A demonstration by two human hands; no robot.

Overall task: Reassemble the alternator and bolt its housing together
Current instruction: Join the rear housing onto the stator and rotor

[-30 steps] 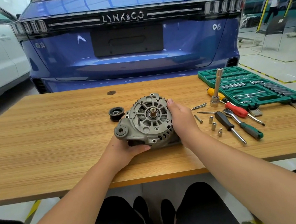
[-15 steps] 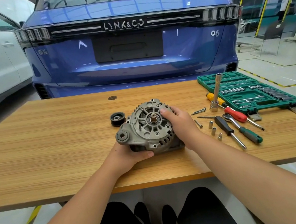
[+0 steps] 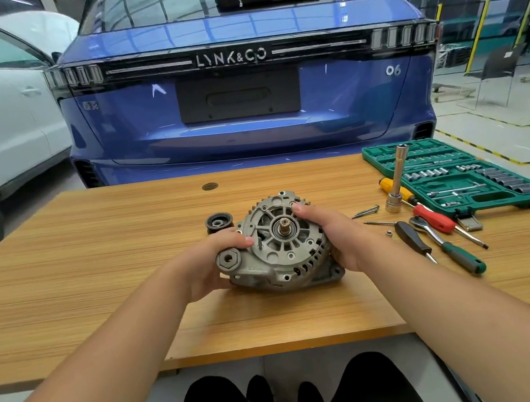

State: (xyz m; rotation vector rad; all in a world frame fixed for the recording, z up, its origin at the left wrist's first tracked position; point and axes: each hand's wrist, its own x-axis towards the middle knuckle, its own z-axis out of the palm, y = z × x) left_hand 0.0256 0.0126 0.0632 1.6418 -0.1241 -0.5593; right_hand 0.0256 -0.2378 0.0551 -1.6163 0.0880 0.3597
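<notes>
matt cast-metal alternator (image 3: pixel 283 245), seemingly laminate-wood table (image 3: pixel 98 273)

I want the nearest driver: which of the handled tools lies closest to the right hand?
The black-handled screwdriver, just right of the right hand; the red, green and yellow handles lie farther right.

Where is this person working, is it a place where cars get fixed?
Most likely a car repair workshop. A blue car is parked right behind the wooden table, a green socket set lies open, and an alternator is being worked on.
</notes>
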